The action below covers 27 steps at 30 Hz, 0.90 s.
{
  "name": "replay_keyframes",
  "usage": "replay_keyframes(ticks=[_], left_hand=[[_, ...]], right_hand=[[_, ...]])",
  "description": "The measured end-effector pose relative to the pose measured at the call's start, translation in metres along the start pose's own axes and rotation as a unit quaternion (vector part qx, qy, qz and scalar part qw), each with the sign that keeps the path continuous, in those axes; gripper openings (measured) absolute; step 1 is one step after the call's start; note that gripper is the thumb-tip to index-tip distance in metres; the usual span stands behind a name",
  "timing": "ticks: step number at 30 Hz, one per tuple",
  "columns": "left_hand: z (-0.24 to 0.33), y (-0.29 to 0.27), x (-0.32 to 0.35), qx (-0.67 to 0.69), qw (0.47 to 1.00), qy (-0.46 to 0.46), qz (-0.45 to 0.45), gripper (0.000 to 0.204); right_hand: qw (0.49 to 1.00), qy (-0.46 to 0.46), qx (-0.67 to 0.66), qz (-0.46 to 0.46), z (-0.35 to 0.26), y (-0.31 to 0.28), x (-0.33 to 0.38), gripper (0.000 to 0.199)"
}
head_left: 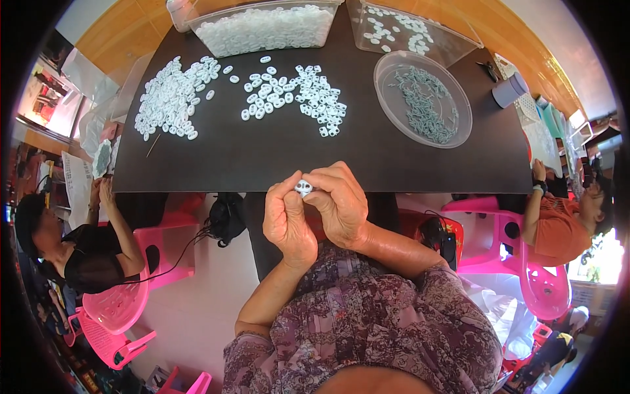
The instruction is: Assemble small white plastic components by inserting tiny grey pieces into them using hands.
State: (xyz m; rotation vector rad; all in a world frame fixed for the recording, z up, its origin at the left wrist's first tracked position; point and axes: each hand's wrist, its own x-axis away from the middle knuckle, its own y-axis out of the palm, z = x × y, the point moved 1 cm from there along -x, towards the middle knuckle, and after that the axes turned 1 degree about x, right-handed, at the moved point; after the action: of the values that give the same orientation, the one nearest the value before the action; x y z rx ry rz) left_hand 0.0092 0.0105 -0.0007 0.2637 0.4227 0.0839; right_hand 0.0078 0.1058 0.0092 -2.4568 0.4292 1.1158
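Note:
Just off the near edge of the dark table (275, 154), a small white plastic piece with dark holes (303, 187) is pinched between my fingertips. My left hand (289, 223) closes on it from the left with thumb and fingers. From the other side my right hand (341, 205) grips the same piece, its fingers curled over the top. Whether it is one part or two pressed together I cannot tell. Beyond my hands lie a loose group of white oval pieces (268, 95) and a pile of squarer white pieces with holes (320, 98).
A larger pile of white ovals (172, 98) lies at left, with a thin stick (153, 145) nearby. A round clear tray (382, 98) holds small grey-green parts. Two clear bins (269, 49) stand at the back. A grey-lilac cup (510, 90) is at right. People sit at both sides.

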Motion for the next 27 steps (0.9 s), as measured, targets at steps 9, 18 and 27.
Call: replay_keyframes(ticks=[9, 18, 27], left_hand=[[-0.0057, -0.0022, 0.0005, -0.017, 1.0, 0.017, 0.009, 0.021], [-0.0082, -0.0032, 0.004, -0.01, 1.0, -0.001, 0.026, 0.022], [-0.0052, -0.0033, 0.0055, -0.02, 0.999, 0.007, 0.03, 0.022]], right_hand=[[1.0, -0.017, 0.005, 0.007, -0.0005, 0.0058, 0.0018, 0.024], [1.0, -0.028, 0.01, 0.005, -0.0009, 0.0076, 0.0023, 0.024], [0.998, -0.058, 0.018, 0.0, 0.0003, 0.0086, 0.0009, 0.025]])
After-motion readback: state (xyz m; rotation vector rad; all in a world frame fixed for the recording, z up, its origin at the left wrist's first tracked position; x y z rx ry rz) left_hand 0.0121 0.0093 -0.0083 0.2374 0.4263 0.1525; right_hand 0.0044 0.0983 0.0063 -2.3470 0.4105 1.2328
